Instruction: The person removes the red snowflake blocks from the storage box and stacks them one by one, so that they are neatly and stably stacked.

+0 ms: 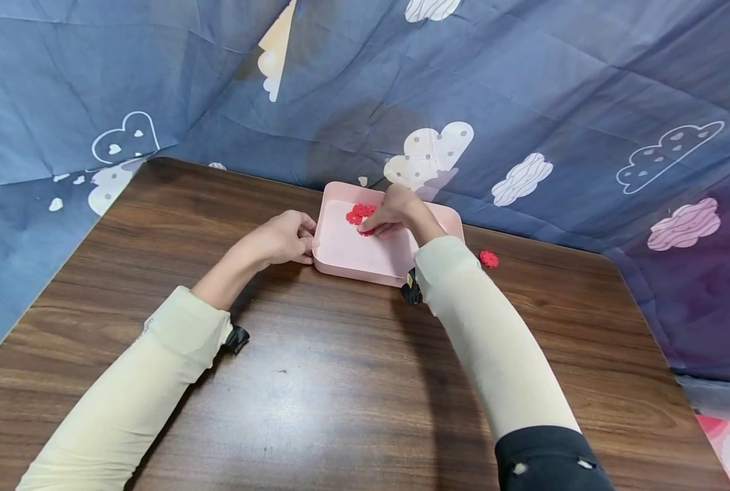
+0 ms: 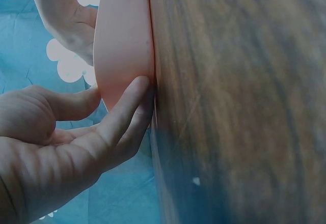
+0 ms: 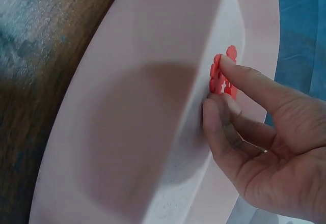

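Observation:
A shallow pink tray [image 1: 365, 274] with raised walls lies near the table's back edge. My left hand [image 1: 285, 236] holds its left end, the thumb at the rim and fingers [image 2: 133, 94] against the outer wall near the tabletop. Inside the tray, my right hand [image 1: 395, 210] pinches a red flower-shaped piece [image 3: 216, 75] between thumb and fingertips. Several similar red pieces [image 1: 358, 213] lie in the tray just beyond those fingertips. Another red flower-shaped piece [image 1: 489, 258] sits on the table to the right of the tray.
The brown wood-grain table [image 1: 315, 382] stretches from the tray toward me. A blue cloth [image 1: 352, 88] with cloud prints hangs directly behind the table's back edge. Black wrist devices show at the left cuff [image 1: 237, 339] and the right cuff [image 1: 412, 289].

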Available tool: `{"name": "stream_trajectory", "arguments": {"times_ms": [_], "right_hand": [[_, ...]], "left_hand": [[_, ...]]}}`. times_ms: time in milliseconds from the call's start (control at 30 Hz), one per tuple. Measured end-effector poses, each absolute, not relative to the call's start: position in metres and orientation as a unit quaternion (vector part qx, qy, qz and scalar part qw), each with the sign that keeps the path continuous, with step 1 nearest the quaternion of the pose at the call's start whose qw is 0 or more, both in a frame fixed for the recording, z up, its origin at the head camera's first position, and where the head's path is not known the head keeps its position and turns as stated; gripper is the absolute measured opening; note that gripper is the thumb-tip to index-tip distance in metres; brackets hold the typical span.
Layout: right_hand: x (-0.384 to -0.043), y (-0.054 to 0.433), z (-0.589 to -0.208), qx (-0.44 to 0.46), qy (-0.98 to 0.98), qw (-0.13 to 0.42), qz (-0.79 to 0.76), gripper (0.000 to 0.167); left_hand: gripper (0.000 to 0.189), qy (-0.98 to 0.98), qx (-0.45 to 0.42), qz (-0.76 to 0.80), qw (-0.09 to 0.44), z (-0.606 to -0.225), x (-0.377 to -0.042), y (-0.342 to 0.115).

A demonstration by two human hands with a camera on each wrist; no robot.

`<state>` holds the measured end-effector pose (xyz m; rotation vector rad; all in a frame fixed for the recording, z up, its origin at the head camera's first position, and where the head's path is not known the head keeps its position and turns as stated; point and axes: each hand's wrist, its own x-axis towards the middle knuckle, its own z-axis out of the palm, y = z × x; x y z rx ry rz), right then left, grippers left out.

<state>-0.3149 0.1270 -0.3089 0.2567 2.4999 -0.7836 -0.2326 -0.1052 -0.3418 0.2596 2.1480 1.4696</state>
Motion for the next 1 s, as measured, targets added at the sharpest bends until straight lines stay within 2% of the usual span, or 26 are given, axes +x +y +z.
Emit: {"name": "stream_trajectory", "arguments": {"times_ms": [700,1000], "right_hand": [[-0.311,0.142,-0.307,0.085,0.886,0.279,-0.36,0.013],[-0.31,0.163,-0.293,0.093,0.879,0.275,-0.379,0.01]], "left_hand": [[0.044,0.793,0.095,0.541,0.263,-0.34,-0.23,-0.102],[0.044,0.788,0.098,0.546,0.266,-0.339,-0.23,-0.105]]}}
